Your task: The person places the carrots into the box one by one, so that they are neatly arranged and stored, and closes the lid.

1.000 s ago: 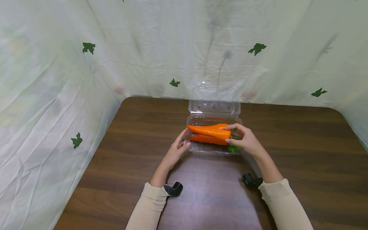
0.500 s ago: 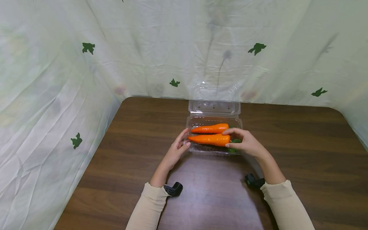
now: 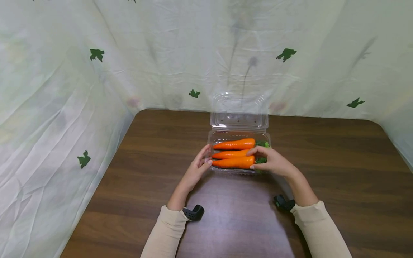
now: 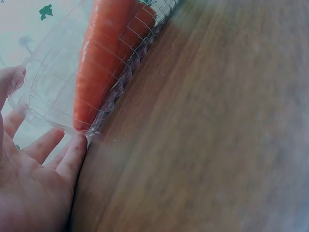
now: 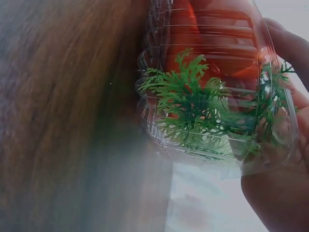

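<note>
A clear plastic clamshell container [image 3: 238,134] lies on the table with its lid [image 3: 238,121] folded back. Inside are three orange carrots with green leafy tops, side by side, tips to the left: the back carrot [image 3: 234,144], the middle carrot [image 3: 228,154] and the front carrot [image 3: 233,163]. My right hand [image 3: 273,162] holds the thick end of the front carrot between thumb and fingers. In the right wrist view, green leaves [image 5: 193,106] press near the container's end wall. My left hand [image 3: 197,169] rests its extended fingertips [image 4: 72,150] against the container's left end.
The container stands near the back edge of a brown wooden table [image 3: 155,143]. Behind it and on the left hangs a pale curtain [image 3: 167,64] with dark green leaf shapes. Both wrists wear a black camera device [image 3: 194,213].
My right hand has lowered a carrot toward the front of the container, so all three now lie apart in a row. The left hand has stayed at the container's left end.
</note>
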`<state>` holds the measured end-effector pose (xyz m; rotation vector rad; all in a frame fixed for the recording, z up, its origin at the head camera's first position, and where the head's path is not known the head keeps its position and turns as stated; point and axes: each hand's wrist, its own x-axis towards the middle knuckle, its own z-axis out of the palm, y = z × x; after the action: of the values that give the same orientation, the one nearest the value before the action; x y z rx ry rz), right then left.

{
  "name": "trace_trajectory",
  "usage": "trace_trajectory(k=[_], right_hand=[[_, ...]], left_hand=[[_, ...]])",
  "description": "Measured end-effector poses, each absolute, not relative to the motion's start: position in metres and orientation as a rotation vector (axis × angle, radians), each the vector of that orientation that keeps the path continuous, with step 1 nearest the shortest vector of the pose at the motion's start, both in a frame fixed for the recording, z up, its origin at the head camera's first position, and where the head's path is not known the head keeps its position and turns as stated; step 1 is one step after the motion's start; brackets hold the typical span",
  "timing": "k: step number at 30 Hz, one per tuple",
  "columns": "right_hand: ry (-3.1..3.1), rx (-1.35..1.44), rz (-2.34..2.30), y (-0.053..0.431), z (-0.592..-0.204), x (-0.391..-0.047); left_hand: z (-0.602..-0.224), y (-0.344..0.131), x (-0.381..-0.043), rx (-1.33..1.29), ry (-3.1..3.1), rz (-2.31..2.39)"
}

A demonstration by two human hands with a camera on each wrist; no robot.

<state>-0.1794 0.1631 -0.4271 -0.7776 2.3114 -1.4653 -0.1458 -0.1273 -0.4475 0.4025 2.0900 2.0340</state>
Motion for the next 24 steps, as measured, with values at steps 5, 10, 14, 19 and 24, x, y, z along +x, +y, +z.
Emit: trace_trajectory(k=[5,10,14,19,24], right_hand=[[2.324,-0.809,-1.407,0.161,-0.426,-0.179],[2.323,-0.824,-1.405,0.161,-0.423,-0.178],[2.274,-0.810,-1.537,0.163,-0.423,-0.178],[2.213,-0.729,-1.821,0.167,-0.420,-0.177],[2.238,-0.607,-2.115,0.171,-0.412,-0.177]], left_hand=[[-0.447,-0.128,-0.145,0.392,2.092,2.024],[-0.447,-0.128,-0.145,0.392,2.090,2.024],[-0.447,-0.128,-0.145,0.395,2.083,2.028],[-0.446,-0.128,-0.146,0.397,2.089,2.019],[-0.443,-0.129,-0.148,0.379,2.087,2.046]])
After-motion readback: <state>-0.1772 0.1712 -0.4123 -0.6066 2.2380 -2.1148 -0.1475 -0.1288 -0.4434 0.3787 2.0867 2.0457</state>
